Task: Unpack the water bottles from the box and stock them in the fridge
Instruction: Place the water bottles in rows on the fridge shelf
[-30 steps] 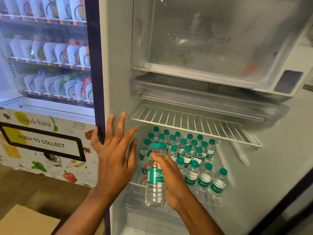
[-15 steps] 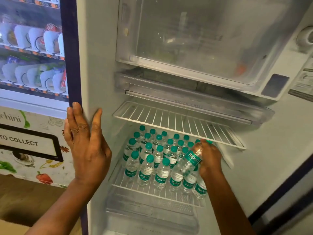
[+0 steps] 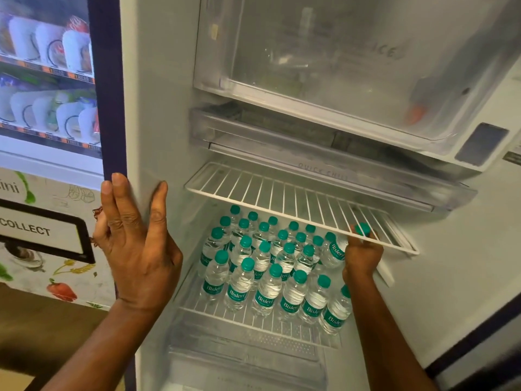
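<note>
The fridge [image 3: 158, 136] stands open. On its lower wire shelf [image 3: 214, 307] stand several small clear water bottles [image 3: 266, 294] with green caps and green labels, in rows. My right hand [image 3: 362, 256] grips one more water bottle [image 3: 337, 251], tilted, at the right end of the rows, its cap up against the wire rack above. My left hand [image 3: 135, 244] rests flat on the fridge's left front edge, fingers straight. The box is not in view.
An empty upper wire shelf [image 3: 282, 198] juts out just above the bottles. Above it are a clear tray [image 3: 310, 153] and a frosted freezer flap [image 3: 338, 66]. A crisper cover [image 3: 248, 351] lies below. A vending machine [image 3: 48, 108] stands at the left.
My right hand has carried the bottle from the front left of the shelf to the far right end of the rows. My left hand has settled onto the fridge's left edge.
</note>
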